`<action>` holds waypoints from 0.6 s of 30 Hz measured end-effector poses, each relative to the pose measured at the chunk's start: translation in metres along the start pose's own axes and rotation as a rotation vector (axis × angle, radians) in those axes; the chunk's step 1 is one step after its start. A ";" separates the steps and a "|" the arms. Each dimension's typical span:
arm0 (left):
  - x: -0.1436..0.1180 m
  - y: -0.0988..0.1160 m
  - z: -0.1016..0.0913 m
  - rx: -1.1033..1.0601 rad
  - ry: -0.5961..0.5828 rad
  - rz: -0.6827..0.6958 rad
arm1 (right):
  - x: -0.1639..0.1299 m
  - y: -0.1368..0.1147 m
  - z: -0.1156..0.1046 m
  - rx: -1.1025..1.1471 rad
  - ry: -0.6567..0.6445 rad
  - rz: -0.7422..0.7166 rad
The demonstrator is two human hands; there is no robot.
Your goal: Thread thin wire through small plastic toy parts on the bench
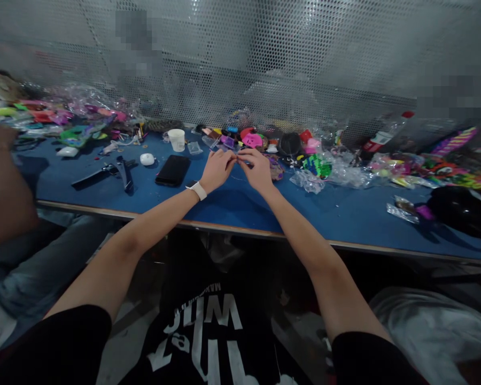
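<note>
My left hand (217, 169), with a white watch band at the wrist, and my right hand (257, 170) meet fingertip to fingertip over the blue table (232, 206). Between the fingertips they pinch a tiny item (237, 156), too small to identify. A thin wire or thread seems to trail on the table below the hands. Just beyond the hands lie small coloured plastic pieces, among them a pink one (251, 140) and a black round one (290, 143).
A black phone (172, 170), a white earbud case (147, 159), a white cup (177, 139) and black tools (116, 172) lie to the left. Clear plastic bags (336, 171), a green-black piece (318, 165), a bottle (380, 139) sit right. Another person's arm (2, 187) is at far left. Perforated metal screen behind.
</note>
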State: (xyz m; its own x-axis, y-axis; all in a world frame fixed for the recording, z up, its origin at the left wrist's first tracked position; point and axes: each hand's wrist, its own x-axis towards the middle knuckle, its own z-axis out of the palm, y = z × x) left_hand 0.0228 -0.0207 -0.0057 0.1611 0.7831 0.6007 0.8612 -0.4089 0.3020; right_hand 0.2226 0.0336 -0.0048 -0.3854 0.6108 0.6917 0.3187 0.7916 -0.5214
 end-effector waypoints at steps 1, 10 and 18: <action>0.000 -0.001 0.001 -0.005 0.003 0.006 | 0.000 0.000 0.000 -0.003 0.000 -0.009; -0.001 -0.004 0.002 0.004 0.014 0.027 | -0.001 -0.006 0.002 -0.018 -0.021 0.019; 0.000 0.000 0.001 0.018 -0.002 0.003 | 0.000 0.005 -0.001 -0.036 -0.056 -0.001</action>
State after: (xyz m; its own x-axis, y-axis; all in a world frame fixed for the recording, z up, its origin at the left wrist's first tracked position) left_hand 0.0233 -0.0208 -0.0064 0.1644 0.7828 0.6001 0.8691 -0.4027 0.2872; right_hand 0.2249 0.0370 -0.0070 -0.4332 0.6110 0.6626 0.3490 0.7915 -0.5016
